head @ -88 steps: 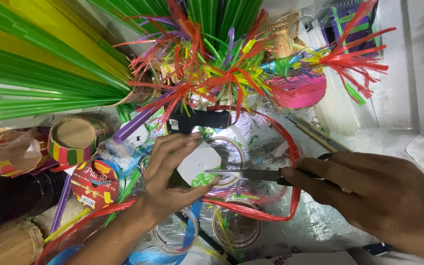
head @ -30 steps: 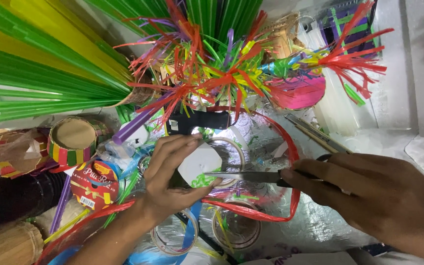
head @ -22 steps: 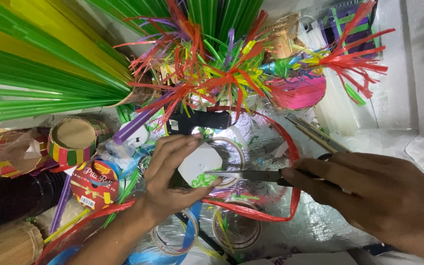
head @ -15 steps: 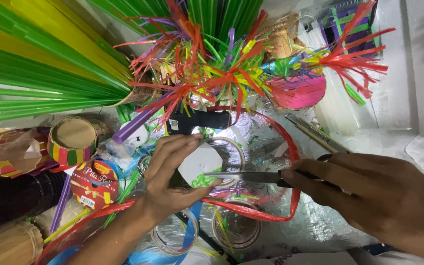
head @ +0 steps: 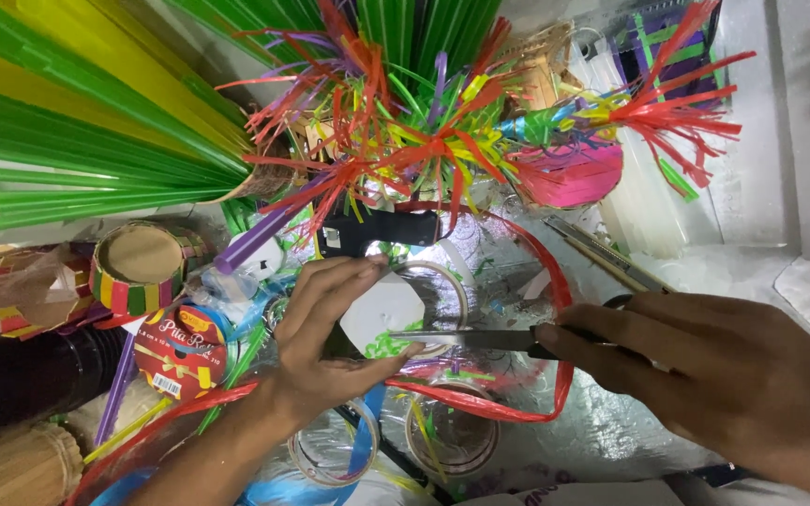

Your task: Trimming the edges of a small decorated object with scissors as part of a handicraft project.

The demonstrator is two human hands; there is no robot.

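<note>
My left hand [head: 325,342] holds a small white card piece [head: 382,314] between thumb and fingers, low in the middle of the view. My right hand [head: 705,379] comes in from the right and grips a pair of scissors [head: 466,339]. The blades point left and meet the lower edge of the white piece. A bit of green strip [head: 386,345] shows just under the blades. A red plastic ribbon [head: 480,403] loops below and around both hands.
Green and yellow plastic strips [head: 67,141] fan out at the upper left. Frayed red, green and purple tassels [head: 405,131] fill the top centre, with a pink one [head: 569,173] beside. Tape rolls [head: 138,267] and ribbon spools [head: 175,347] lie left; clear tape rings [head: 452,436] sit below.
</note>
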